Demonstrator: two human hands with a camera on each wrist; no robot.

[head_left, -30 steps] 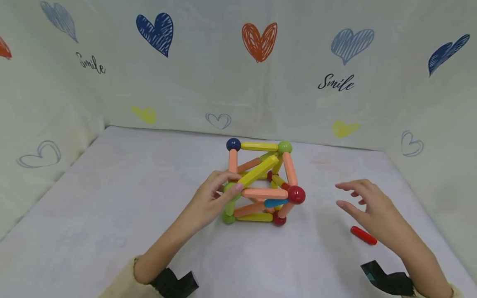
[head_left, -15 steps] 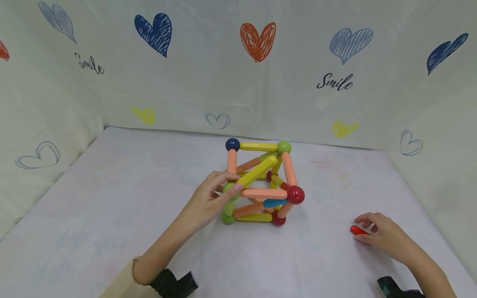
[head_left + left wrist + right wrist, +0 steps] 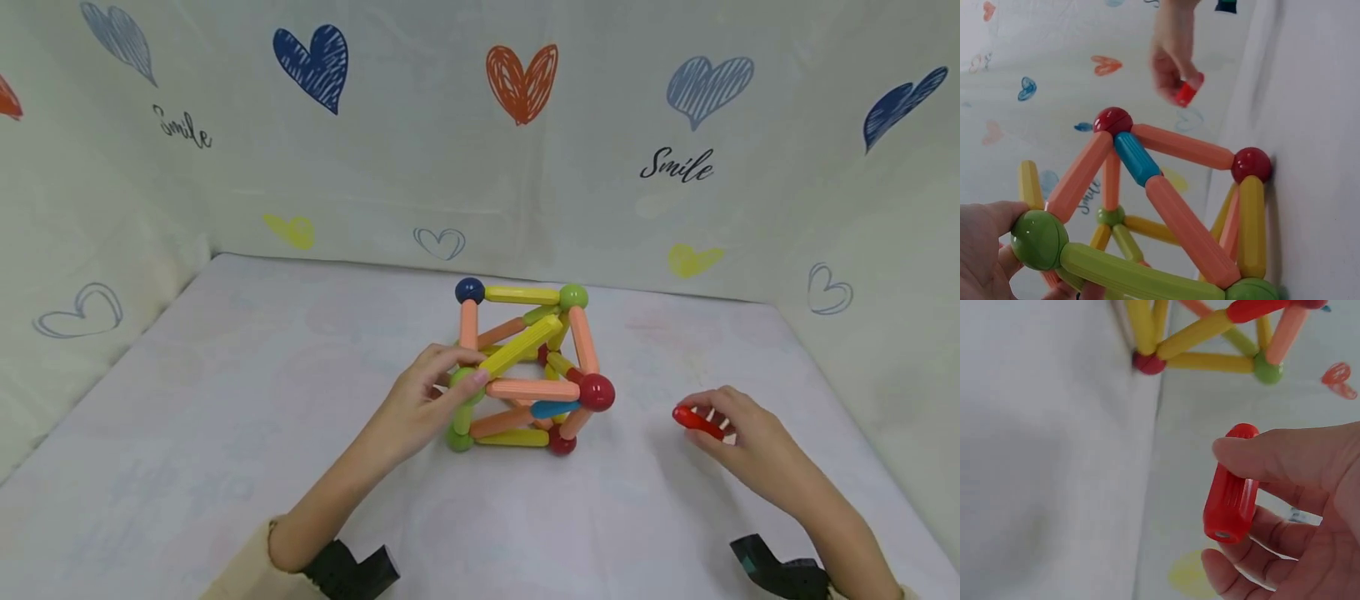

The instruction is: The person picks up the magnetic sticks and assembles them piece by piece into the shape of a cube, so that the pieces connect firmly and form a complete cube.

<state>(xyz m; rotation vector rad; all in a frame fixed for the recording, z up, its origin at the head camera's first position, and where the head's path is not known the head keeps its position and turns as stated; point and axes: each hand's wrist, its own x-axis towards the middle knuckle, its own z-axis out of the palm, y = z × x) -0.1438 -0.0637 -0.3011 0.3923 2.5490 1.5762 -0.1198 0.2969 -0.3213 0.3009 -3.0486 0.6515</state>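
Note:
A cube-like frame of magnetic building sticks and balls stands on the table, in orange, yellow, green, blue and red. My left hand (image 3: 416, 408) grips its near upper-left corner, a green ball (image 3: 1039, 239), with thumb and fingers. From that corner a yellow stick (image 3: 521, 346) slants up toward the right. A red ball (image 3: 597, 392) forms the near upper-right corner; a short blue piece (image 3: 1136, 157) runs diagonally below it. To the right of the frame, my right hand (image 3: 753, 446) pinches a short red stick (image 3: 1232, 500) above the table, a small grey spot showing at its end.
The white table (image 3: 225, 467) reaches back to a pale curtain (image 3: 420, 167) printed with hearts and "Smile". Black wrist mounts (image 3: 352, 571) sit on both forearms.
My right hand came down to the red stick on the table, took hold of it, and lifted it up and left toward the frame. My left hand stayed at the green ball.

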